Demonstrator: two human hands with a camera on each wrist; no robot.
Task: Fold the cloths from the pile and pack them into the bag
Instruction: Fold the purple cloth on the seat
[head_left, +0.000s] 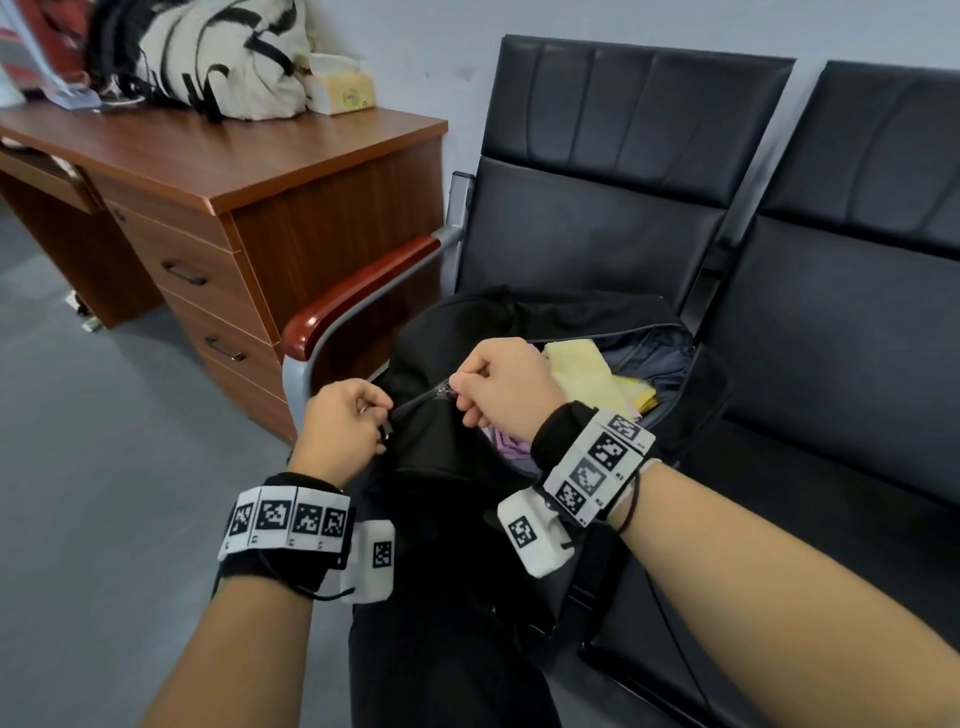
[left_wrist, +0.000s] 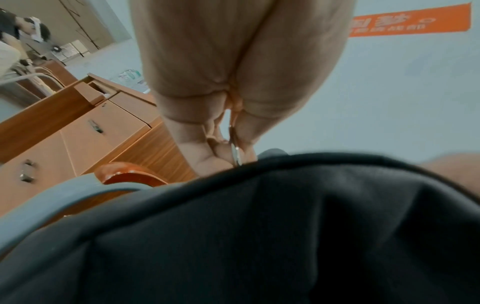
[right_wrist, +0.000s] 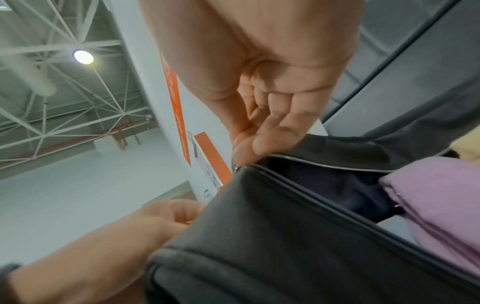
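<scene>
A black bag (head_left: 447, 452) lies on the left black seat, its long zipper partly open. Folded yellow cloth (head_left: 587, 374) and folded purple cloth (right_wrist: 436, 197) show inside the opening. My left hand (head_left: 343, 426) pinches the bag's near end at the zipper, with a small metal ring (left_wrist: 235, 148) between its fingers. My right hand (head_left: 501, 384) pinches the zipper pull (head_left: 441, 391) just right of the left hand. In the right wrist view the right hand (right_wrist: 249, 150) meets the zipper track (right_wrist: 324, 164) where its two sides join.
A wooden desk (head_left: 223, 171) with drawers stands left of the seat's red armrest (head_left: 358, 291). On it lie a black-and-white bag (head_left: 218, 52) and a tissue box (head_left: 343, 85). A second black seat (head_left: 841, 332) is on the right. Grey floor (head_left: 104, 467) spreads lower left.
</scene>
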